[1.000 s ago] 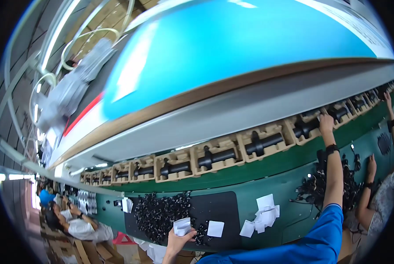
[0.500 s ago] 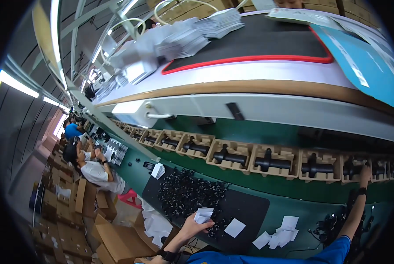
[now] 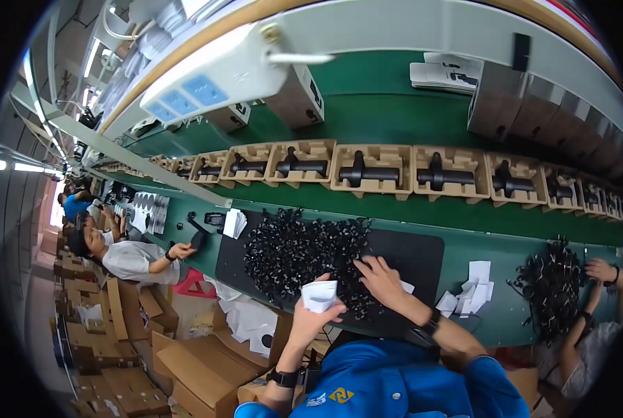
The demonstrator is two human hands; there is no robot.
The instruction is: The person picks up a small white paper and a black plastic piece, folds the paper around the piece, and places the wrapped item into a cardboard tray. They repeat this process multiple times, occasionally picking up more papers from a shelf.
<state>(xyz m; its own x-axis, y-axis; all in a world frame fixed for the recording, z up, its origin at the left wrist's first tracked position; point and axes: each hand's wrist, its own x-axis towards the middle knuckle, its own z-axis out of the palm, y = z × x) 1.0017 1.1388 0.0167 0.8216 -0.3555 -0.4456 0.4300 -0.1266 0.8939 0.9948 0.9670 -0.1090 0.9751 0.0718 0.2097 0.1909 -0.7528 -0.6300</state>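
My left hand [image 3: 313, 322] is closed round a small stack of folded white paper leaflets [image 3: 320, 296], held upright in front of the pile. My right hand [image 3: 382, 282] lies at the right edge of a large heap of small black parts [image 3: 294, 251], fingers stretched toward it and touching its border. I see nothing held in those fingers, though their tips are partly lost against the dark parts. The heap rests on a black mat [image 3: 419, 254]. A white slip [image 3: 408, 287] shows partly beside my right hand.
Beyond the mat runs a row of brown moulded trays [image 3: 372, 171], holding black tubular devices. White leaflets [image 3: 473, 289] and a black cable heap [image 3: 551, 282] lie rightward, near a co-worker's hands [image 3: 600, 270]. Left, another person [image 3: 134, 259] holds a black piece. Open cartons [image 3: 200, 369] stand below.
My right hand has come from a tray at the far right to the heap of black parts. My left hand still grips the leaflets. The view has shifted downward.
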